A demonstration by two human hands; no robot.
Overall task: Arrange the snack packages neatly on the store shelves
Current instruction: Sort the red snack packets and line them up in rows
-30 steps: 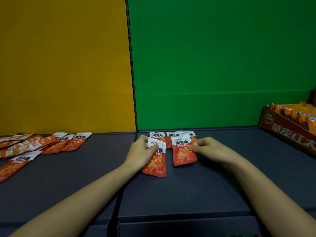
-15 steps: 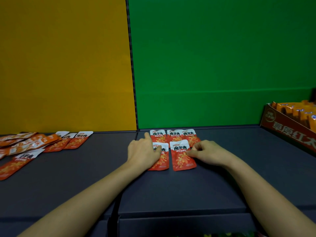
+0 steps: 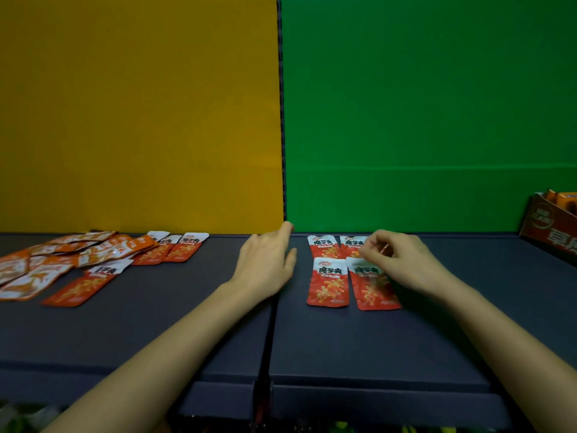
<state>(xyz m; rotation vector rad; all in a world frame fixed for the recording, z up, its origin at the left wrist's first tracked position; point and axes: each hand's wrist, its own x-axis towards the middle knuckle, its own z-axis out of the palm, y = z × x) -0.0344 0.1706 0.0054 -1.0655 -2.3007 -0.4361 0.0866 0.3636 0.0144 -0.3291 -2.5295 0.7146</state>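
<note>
Loose packets (image 3: 78,264) lie well left of the open, empty left hand (image 3: 265,267), long axes skewed, while right fingers (image 3: 370,254) pinch a placed packet (image 3: 373,284).

dark shelf (image 3: 343,345): front half bare, wide open for reaching in. left side crowded by loose orange packets (image 3: 71,264); bare lane between them and the red packets (image 3: 327,284), left hand (image 3: 265,267) lying in it. right hand (image 3: 402,264) over the red group's right edge. beyond it bare shelf, then the cardboard box (image 3: 549,226) closing off the far right. back panels wall off the rear.
</note>
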